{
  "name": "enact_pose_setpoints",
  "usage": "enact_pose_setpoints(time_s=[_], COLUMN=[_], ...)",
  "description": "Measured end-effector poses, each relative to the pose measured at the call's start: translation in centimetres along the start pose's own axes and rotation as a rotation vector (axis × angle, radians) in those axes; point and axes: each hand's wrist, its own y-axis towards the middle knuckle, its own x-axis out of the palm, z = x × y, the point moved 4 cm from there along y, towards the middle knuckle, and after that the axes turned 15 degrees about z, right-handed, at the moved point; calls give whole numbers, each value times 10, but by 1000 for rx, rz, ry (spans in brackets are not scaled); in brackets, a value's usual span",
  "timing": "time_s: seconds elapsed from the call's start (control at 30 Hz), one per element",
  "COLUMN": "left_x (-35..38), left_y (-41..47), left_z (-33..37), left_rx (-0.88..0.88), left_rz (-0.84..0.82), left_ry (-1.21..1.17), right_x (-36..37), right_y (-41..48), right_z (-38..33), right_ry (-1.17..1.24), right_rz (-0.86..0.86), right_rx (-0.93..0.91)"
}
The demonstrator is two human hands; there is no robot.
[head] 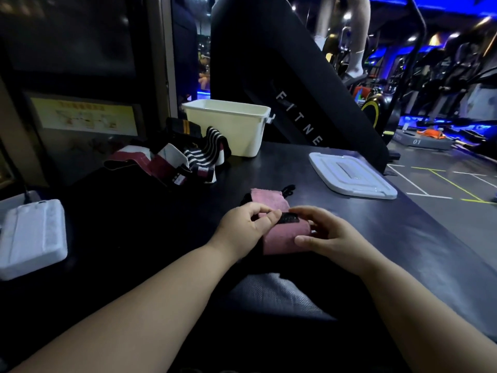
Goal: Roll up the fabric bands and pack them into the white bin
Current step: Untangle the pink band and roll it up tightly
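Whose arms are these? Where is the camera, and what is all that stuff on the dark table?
There is no machine here, only a person. The camera sits on their head and looks down, so you see their own two arms. The left hand pinches the black tab of a pink band. The right hand grips the band's rolled end with its fingers and thumb. Farther back on the dark table stands a white bin. A white lid lies flat to its right, and a pile of striped bands sits to its left. A white box lies at the far left. Behind are gym machines.
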Motion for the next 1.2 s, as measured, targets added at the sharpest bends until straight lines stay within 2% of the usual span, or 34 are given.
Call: enact_pose_setpoints(time_s=[0.1,0.23,0.43,0.57,0.67,0.83,1.0,1.2], left_x=[-1,-6,-7,-7,-6,-3,0,-2], left_y=[-4,-10,-14,-10,-10,-9,-9,-13], left_z=[1,10,9,8,7,4,7,7], left_rx=[30,176,121,117,81,36,88,178], left_rz=[-6,16,-147,-144,-148,-154,-113,-189], left_ry=[-13,-48,103,96,57,47,119,176], right_x=[1,2,5,4,1,1,2,0], right_y=[0,2,4,0,-1,-5,-2,1], right_z=[1,1,-4,-5,-4,1,3,2], right_ry=[20,31,13,-28,-134,-27,-50,-105], right_rz=[6,8,40,74,53,10,27,56], right_rx=[13,37,58,35,-56,-3,14,6])
